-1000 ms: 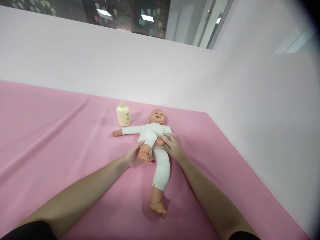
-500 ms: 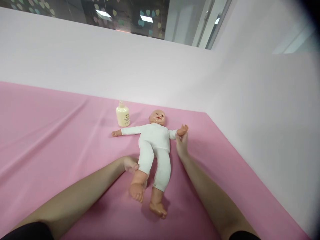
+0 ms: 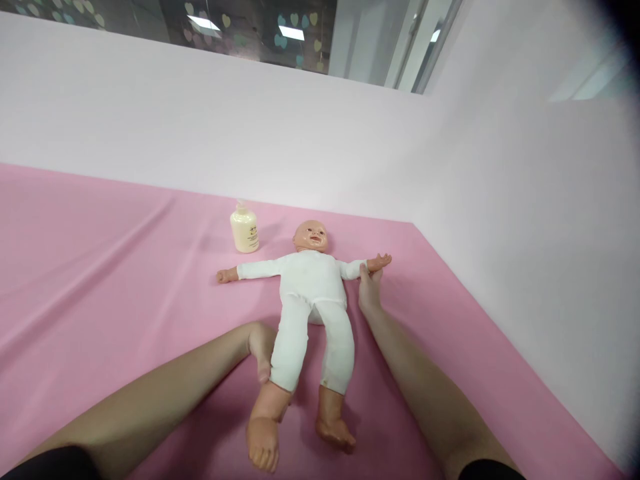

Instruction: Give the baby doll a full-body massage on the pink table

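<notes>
Upright pale-yellow bottle (image 3: 245,231) on a pink sheet (image 3: 115,267), white wall (image 3: 225,127) behind, heart-dotted window (image 3: 255,33) above.

Room lies left of the bottle (image 3: 245,231); the doll's arm (image 3: 260,269) bars its near side.

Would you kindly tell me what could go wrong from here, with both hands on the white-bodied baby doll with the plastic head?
The left hand holds a lower leg of the baby doll and the right hand its wrist, so uneven pulling might twist or drag it.

The pale yellow, rounded bottle stands close to the doll's other outstretched arm; a swing there could tip it.

The creased pink sheet might bunch if the doll slides.
</notes>
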A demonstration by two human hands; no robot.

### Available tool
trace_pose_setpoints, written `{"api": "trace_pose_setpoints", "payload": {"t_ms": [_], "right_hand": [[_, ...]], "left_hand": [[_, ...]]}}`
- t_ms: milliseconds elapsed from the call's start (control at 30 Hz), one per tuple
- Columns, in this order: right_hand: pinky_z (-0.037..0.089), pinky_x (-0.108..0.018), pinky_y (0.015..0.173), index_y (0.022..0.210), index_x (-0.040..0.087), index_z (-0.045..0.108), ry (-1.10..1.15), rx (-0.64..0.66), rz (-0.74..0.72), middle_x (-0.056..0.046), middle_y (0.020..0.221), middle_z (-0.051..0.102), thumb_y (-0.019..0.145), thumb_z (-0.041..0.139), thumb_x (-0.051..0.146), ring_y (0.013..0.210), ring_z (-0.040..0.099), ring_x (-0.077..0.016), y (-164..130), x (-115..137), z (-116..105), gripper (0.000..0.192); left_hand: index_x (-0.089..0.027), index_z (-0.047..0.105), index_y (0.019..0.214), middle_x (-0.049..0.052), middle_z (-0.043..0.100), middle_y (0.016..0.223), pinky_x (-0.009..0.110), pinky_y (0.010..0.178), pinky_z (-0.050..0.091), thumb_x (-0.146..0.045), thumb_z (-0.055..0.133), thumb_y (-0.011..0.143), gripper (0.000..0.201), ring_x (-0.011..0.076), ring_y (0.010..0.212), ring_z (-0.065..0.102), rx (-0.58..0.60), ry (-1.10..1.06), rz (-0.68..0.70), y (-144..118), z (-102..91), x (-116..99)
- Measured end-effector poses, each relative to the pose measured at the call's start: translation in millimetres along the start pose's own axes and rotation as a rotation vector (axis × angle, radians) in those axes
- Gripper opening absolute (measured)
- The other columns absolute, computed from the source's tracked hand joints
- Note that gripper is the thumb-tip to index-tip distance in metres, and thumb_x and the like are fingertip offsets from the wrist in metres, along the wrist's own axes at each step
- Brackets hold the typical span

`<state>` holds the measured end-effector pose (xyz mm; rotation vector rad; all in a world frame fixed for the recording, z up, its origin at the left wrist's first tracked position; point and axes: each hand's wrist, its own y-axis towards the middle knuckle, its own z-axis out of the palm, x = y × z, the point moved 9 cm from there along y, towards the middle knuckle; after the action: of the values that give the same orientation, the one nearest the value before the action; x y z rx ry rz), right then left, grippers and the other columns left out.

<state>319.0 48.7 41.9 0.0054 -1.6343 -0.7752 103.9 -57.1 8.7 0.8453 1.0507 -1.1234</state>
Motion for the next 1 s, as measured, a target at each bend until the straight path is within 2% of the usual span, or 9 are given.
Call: {"api": "trace_pose_setpoints", "payload": {"t_ms": [100,133,167,233,367,500,600,733,1000], "right_hand": [[0.026,-0.044,0.111,0.143,0.023,0.010,-0.001,0.004,-0.034,-0.010,0.153,0.008,0.084,0.047,0.046,0.141,0.015,-0.0208,-1.5,12.0,3.3,0.074],[0.028,-0.044,0.111,0.143,0.022,0.012,0.001,0.025,-0.056,-0.011,0.153,0.011,0.084,0.048,0.045,0.140,0.019,-0.0212,-2.9,17.0,6.7,0.072],[0.030,-0.043,0.110,0.142,0.021,0.015,0.002,0.055,-0.076,-0.012,0.152,0.015,0.084,0.049,0.044,0.139,0.023,-0.0217,-5.0,21.7,11.1,0.071],[0.035,-0.041,0.107,0.140,0.020,0.021,-0.005,0.138,-0.097,-0.014,0.147,0.028,0.084,0.051,0.043,0.133,0.034,-0.0224,-11.0,28.3,21.9,0.068],[0.037,-0.042,0.104,0.132,0.020,0.037,-0.078,0.305,-0.148,-0.012,0.131,0.049,0.084,0.053,0.039,0.122,0.047,-0.0223,-25.9,38.8,39.8,0.054],[0.036,-0.044,0.104,0.122,0.022,0.049,-0.229,0.426,-0.324,-0.008,0.124,0.055,0.084,0.054,0.035,0.118,0.048,-0.0231,-36.7,56.6,49.7,0.040],[0.037,-0.044,0.102,0.118,0.024,0.053,-0.305,0.456,-0.435,-0.007,0.119,0.058,0.085,0.054,0.034,0.115,0.049,-0.0231,-40.0,65.5,52.9,0.035],[0.039,-0.043,0.101,0.118,0.025,0.054,-0.344,0.472,-0.491,-0.006,0.119,0.058,0.086,0.051,0.033,0.114,0.050,-0.0228,-42.0,69.0,55.6,0.033],[0.040,-0.043,0.100,0.119,0.025,0.054,-0.379,0.496,-0.514,-0.006,0.119,0.057,0.087,0.050,0.031,0.114,0.050,-0.0226,-44.5,72.2,57.8,0.032]], "left_hand": [[-0.021,0.069,0.073,0.009,0.063,0.069,0.041,0.064,0.053,-0.054,0.079,0.036,0.050,0.0367,0.087,0.064,0.423,0.068,-0.082,-4.6,42.2,5.8],[-0.020,0.069,0.073,0.010,0.063,0.067,0.043,0.068,0.052,-0.057,0.077,0.038,0.051,0.0367,0.084,0.064,0.509,0.030,-0.117,-8.4,51.1,6.9],[-0.019,0.068,0.072,0.011,0.062,0.064,0.045,0.072,0.050,-0.062,0.073,0.041,0.053,0.0360,0.080,0.063,0.535,-0.036,-0.126,-10.4,55.2,5.2],[-0.017,0.066,0.071,0.012,0.060,0.057,0.050,0.080,0.046,-0.071,0.064,0.046,0.059,0.0327,0.073,0.061,0.431,-0.202,-0.050,-8.3,49.0,-5.1],[-0.018,0.058,0.064,0.003,0.046,0.044,0.049,0.081,0.043,-0.077,0.050,0.055,0.060,0.0251,0.066,0.054,0.091,-0.400,0.157,-5.2,12.6,-20.8],[-0.017,0.054,0.062,0.001,0.043,0.046,0.038,0.076,0.043,-0.075,0.046,0.062,0.059,0.0218,0.066,0.053,-0.099,-0.493,0.231,-2.9,-12.5,-27.3],[-0.014,0.054,0.063,0.001,0.045,0.050,0.037,0.078,0.042,-0.072,0.046,0.067,0.059,0.0209,0.069,0.052,-0.225,-0.541,0.243,-2.1,-22.7,-29.9],[-0.012,0.056,0.064,0.002,0.049,0.053,0.042,0.086,0.039,-0.068,0.048,0.071,0.056,0.0212,0.073,0.053,-0.308,-0.569,0.245,-3.0,-25.6,-31.0],[-0.011,0.058,0.065,0.002,0.050,0.054,0.040,0.083,0.040,-0.068,0.047,0.072,0.059,0.0204,0.070,0.054,-0.321,-0.541,0.245,-2.8,-28.2,-27.6]]}}
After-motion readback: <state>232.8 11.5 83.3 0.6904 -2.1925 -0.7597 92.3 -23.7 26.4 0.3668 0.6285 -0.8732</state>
